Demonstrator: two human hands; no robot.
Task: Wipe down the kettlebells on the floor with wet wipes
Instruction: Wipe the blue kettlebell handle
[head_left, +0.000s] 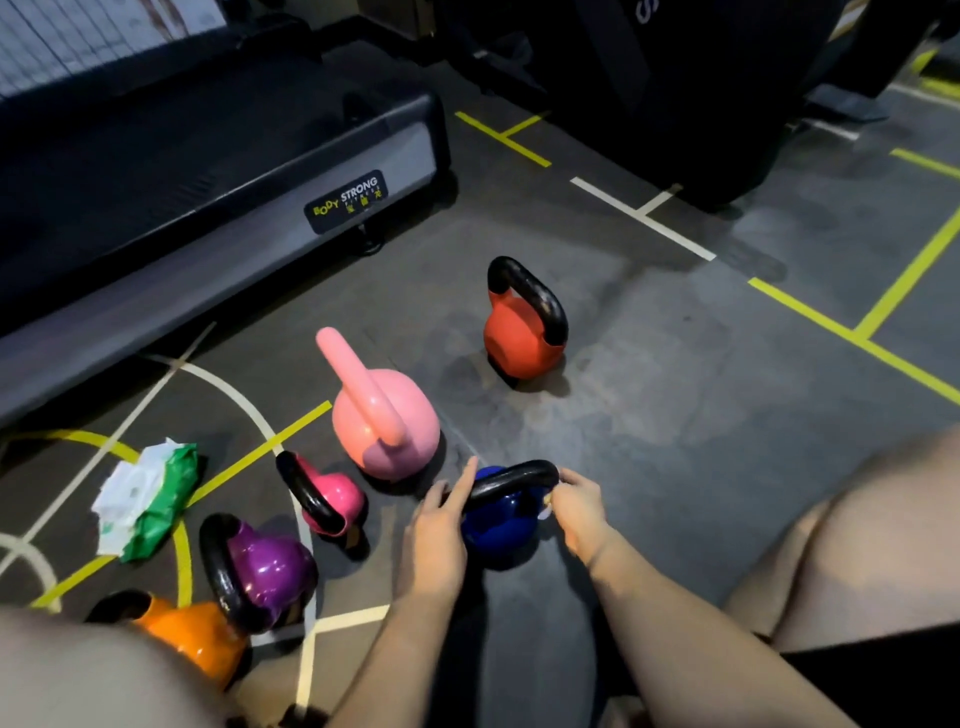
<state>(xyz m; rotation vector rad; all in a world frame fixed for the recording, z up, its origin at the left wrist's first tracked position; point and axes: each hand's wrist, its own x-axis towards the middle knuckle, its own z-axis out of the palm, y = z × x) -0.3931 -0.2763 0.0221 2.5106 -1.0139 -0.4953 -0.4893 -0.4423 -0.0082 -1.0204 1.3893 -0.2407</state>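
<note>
A blue kettlebell (497, 525) with a black handle stands on the floor right in front of me. My left hand (441, 519) grips the left end of its handle, index finger sticking up. My right hand (579, 512) holds the right end of the handle, with a small pale scrap, perhaps a wipe, pinched under its fingers. Around it stand a light pink kettlebell (387, 421), a red one (519, 332), a hot pink one (332, 496), a purple one (265, 569) and an orange one (192, 634). A green pack of wet wipes (150, 499) lies at the left.
A treadmill base (218, 171) runs along the far left. Dark gym machines (675, 78) stand at the back right. Yellow and white lines mark the grey floor (701, 415). My bare knees frame the lower corners of the view.
</note>
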